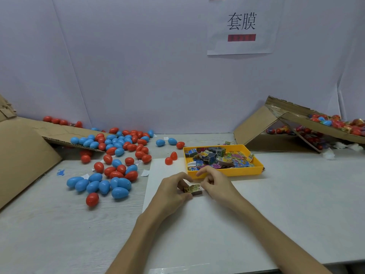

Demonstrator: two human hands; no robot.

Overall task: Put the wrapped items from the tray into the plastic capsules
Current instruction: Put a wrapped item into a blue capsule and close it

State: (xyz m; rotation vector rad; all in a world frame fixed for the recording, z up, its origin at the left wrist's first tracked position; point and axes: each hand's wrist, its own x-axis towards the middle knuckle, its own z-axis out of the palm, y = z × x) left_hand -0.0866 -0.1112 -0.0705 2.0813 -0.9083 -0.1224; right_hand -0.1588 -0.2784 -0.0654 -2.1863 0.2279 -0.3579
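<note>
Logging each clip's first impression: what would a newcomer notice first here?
Red and blue plastic eggs scattered over the table at left stand out first. Then the yellow tray of wrapped items right of centre, and before it the left hand and right hand holding a small wrapped packet between them.

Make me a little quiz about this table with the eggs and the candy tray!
1. True or false: the yellow tray is empty.
2. What do the left hand and the right hand hold between them? A) a blue egg B) a small wrapped packet C) scissors
3. Fill in: the loose eggs on the table are red and ____.
Key: 1 false, it holds many wrapped packets; 2 B; 3 blue.
</note>
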